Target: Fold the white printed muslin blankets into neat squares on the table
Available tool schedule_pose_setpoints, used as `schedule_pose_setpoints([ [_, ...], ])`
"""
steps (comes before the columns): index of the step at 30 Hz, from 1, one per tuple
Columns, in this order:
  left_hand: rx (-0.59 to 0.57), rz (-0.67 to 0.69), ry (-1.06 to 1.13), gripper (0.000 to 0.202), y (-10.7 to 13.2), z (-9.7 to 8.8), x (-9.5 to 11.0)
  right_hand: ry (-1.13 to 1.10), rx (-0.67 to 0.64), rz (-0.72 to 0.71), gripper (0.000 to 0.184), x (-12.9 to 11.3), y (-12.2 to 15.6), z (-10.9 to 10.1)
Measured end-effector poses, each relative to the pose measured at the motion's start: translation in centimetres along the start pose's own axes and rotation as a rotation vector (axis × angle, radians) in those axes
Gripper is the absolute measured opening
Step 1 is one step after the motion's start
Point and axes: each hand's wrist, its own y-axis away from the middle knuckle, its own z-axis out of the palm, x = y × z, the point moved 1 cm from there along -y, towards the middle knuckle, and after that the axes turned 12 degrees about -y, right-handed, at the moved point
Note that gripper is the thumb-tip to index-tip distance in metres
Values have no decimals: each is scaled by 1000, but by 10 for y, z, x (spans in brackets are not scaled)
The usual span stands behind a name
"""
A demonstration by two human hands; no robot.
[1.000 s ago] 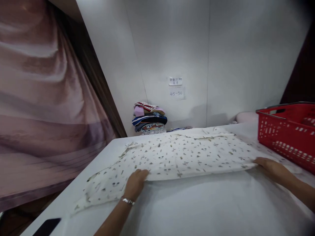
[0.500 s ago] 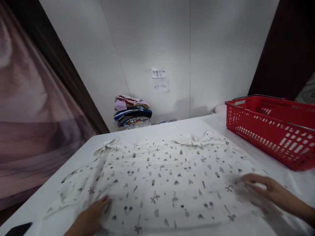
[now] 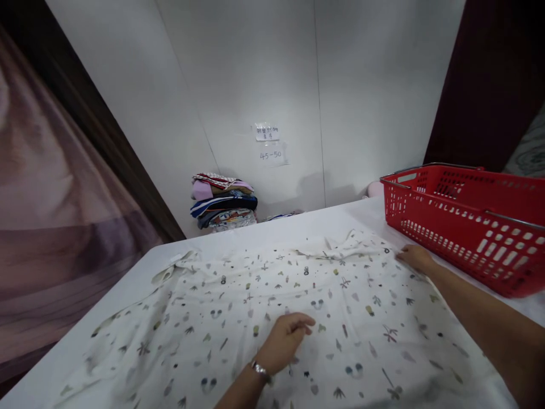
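Note:
A white cloth (image 3: 272,295) with small printed shells, starfish and plant shapes lies spread over the table, its far edge wrinkled and partly folded. Above its middle, my left hand (image 3: 287,339) hovers with loosely bent fingers, holding nothing; a metal band circles that wrist. My right hand (image 3: 416,259) reaches to the cloth's far right edge, its fingers closed at the fabric there. The thumb of that hand is mostly hidden.
A red plastic basket (image 3: 451,221) with metal handles stands at the table's right. Beyond the far edge of the white table (image 3: 336,218) is a stack of folded fabrics (image 3: 223,201). Paper labels (image 3: 272,153) hang on the wall, and a pinkish curtain (image 3: 63,227) drapes at left.
My left hand has moved right and away from me, from the cloth's near left to over its middle. My right hand has gone farther out to the far right edge. The view shifted slightly.

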Motion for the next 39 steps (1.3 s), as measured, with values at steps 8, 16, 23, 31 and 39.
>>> schedule_pose_setpoints([
  [8, -28, -200, 823, 45, -39, 46, 30, -268, -490, -363, 15, -141, 130, 20],
  [16, -130, -351, 1215, 71, -19, 42, 6, -286, -711, -506, 25, -148, 149, 29],
  [23, 140, -373, 1116, 68, 14, 27, 14, 63, -259, -249, 26, -74, 30, 63],
  [31, 389, -278, 775, 69, 28, 30, -38, 77, -199, -190, 17, -74, 3, 105],
  [39, 540, -354, 452, 44, 31, 7, -28, -169, -47, -248, 32, -127, 27, 57],
])
